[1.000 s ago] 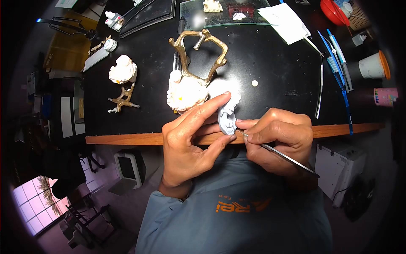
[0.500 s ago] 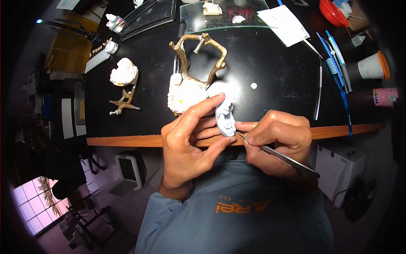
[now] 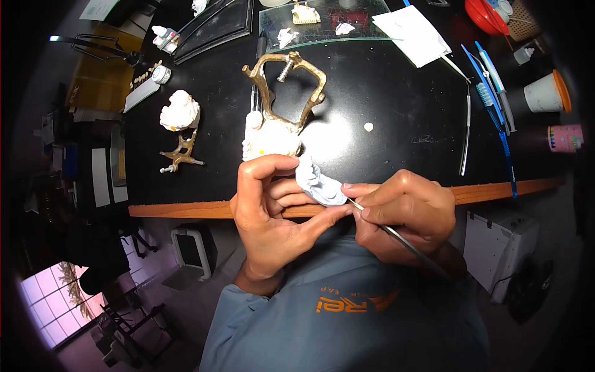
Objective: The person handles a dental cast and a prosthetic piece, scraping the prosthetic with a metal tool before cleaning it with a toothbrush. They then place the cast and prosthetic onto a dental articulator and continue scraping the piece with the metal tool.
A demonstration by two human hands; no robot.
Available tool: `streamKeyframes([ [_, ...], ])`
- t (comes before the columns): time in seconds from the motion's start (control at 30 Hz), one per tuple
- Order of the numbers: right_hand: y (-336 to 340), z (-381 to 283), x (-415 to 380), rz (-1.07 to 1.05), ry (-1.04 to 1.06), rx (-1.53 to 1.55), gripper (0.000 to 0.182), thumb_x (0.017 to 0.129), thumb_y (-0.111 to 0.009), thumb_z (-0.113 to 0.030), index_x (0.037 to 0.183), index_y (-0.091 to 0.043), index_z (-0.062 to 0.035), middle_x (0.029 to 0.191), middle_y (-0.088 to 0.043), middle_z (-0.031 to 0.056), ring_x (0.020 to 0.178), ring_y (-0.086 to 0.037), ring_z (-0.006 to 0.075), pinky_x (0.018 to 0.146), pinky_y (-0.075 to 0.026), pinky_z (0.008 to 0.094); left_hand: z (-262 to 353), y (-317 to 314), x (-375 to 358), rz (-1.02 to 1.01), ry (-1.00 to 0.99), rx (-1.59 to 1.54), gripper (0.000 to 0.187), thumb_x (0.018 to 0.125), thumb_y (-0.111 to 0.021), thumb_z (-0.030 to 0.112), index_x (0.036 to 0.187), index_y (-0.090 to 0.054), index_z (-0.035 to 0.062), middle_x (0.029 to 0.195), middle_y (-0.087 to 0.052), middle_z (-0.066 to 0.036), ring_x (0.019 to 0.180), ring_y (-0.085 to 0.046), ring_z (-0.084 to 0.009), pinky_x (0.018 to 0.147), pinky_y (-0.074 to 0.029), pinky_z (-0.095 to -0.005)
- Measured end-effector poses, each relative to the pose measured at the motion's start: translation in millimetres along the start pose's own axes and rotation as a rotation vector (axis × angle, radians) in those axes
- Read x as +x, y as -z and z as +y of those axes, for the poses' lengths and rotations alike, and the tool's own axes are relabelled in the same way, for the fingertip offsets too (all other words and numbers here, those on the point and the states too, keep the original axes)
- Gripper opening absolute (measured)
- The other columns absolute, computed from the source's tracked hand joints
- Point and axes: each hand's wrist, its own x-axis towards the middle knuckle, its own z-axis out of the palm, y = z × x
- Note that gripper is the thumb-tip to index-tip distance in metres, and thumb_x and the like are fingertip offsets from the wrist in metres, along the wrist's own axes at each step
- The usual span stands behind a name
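A pale blue-white dental mould (image 3: 322,188) is held between the thumb and fingers of my left hand (image 3: 273,217) at the table's front edge. My right hand (image 3: 406,217) pinches a slim metal tool (image 3: 406,243), whose tip is at the mould's lower right edge. Right fingertips are close beside the mould. Just beyond my left hand a white plaster cast (image 3: 273,139) is joined to a brass articulator frame (image 3: 317,93). Another plaster cast (image 3: 180,111) with a smaller brass part (image 3: 181,152) lies to the left.
A glass plate (image 3: 322,36) carries small casts at the back. White paper (image 3: 414,34), a blue brush (image 3: 484,94), thin tools and a cup (image 3: 542,94) are at the right. A small white piece (image 3: 369,126) lies mid-table. A jar (image 3: 161,75) stands at the left.
The mould has tilted and turned between my fingers, its top shifting left. My left index finger has moved left and down. The right hand's tool has a slightly steeper angle.
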Motion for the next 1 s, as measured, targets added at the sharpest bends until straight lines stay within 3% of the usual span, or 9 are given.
streamKeyframes([
  [0.2, -1, 5, -7, -0.006, 0.078, -0.002, 0.017, 0.072, -0.081, 0.008, 0.076, -0.069, -0.0026, 0.076, -0.068, 0.0048, 0.079, -0.081, 0.0212, 0.069, -0.069, 0.0276, -5, 5, -2, 0.000, 0.006, 0.007, 0.086, 0.063, -0.102, -0.002, 0.124, -0.041, -0.0016, 0.122, -0.062, -0.019, 0.101, -0.076, -0.0233, 0.083, -0.071, -0.0334],
  [0.33, 6, 2, -3, -0.081, 0.117, -0.019, 0.017, 0.071, -0.083, 0.007, 0.081, -0.072, -0.0014, 0.080, -0.070, 0.0064, 0.080, -0.081, 0.0235, 0.070, -0.069, 0.0287, -4, 5, -3, 0.010, -0.043, 0.017, 0.087, 0.064, -0.103, 0.000, 0.123, -0.039, -0.0007, 0.118, -0.062, -0.018, 0.102, -0.075, -0.0216, 0.084, -0.070, -0.0334],
  [0.53, 8, 1, -2, -0.116, 0.121, 0.037, 0.017, 0.072, -0.084, 0.005, 0.083, -0.072, -0.0003, 0.084, -0.072, 0.0101, 0.082, -0.081, 0.0270, 0.077, -0.070, 0.0352, -16, 5, -11, 0.058, -0.126, -0.012, 0.087, 0.064, -0.103, 0.004, 0.121, -0.038, 0.0012, 0.114, -0.062, -0.017, 0.101, -0.074, -0.0195, 0.086, -0.069, -0.0320],
  [0.63, 18, 0, -2, -0.241, 0.109, 0.057, 0.032, 0.078, -0.086, 0.009, 0.104, -0.072, -0.0038, 0.096, -0.073, 0.0110, 0.097, -0.080, 0.0342, 0.088, -0.069, 0.0405, -14, 5, -10, 0.047, -0.106, -0.029, 0.084, 0.065, -0.102, 0.002, 0.119, -0.038, 0.0013, 0.112, -0.063, -0.019, 0.100, -0.075, -0.0208, 0.085, -0.070, -0.0328],
  [0.83, 15, 4, -5, -0.206, 0.144, 0.042, 0.029, 0.078, -0.087, 0.007, 0.101, -0.073, -0.0019, 0.100, -0.074, 0.0135, 0.097, -0.080, 0.0355, 0.085, -0.070, 0.0400, -3, 9, -6, 0.013, 0.031, -0.100, 0.077, 0.069, -0.098, -0.005, 0.118, -0.038, 0.0003, 0.113, -0.068, -0.024, 0.102, -0.077, -0.0252, 0.086, -0.070, -0.0346],
  [0.93, 8, 2, -2, -0.112, 0.132, 0.049, 0.017, 0.071, -0.085, 0.005, 0.082, -0.072, 0.0024, 0.084, -0.072, 0.0118, 0.080, -0.080, 0.0277, 0.085, -0.070, 0.0406, -1, 10, -6, 0.023, 0.070, -0.131, 0.076, 0.070, -0.097, -0.007, 0.118, -0.038, 0.0001, 0.113, -0.069, -0.025, 0.103, -0.077, -0.0264, 0.086, -0.070, -0.0344],
  [1.0, 9, 0, -2, -0.125, 0.130, 0.033, 0.018, 0.071, -0.085, 0.005, 0.082, -0.072, 0.0028, 0.084, -0.071, 0.0118, 0.080, -0.080, 0.0283, 0.085, -0.070, 0.0411, -3, 7, -8, 0.050, 0.039, -0.123, 0.075, 0.070, -0.096, -0.009, 0.118, -0.039, -0.0002, 0.112, -0.068, -0.024, 0.105, -0.077, -0.0272, 0.086, -0.070, -0.0349],
])
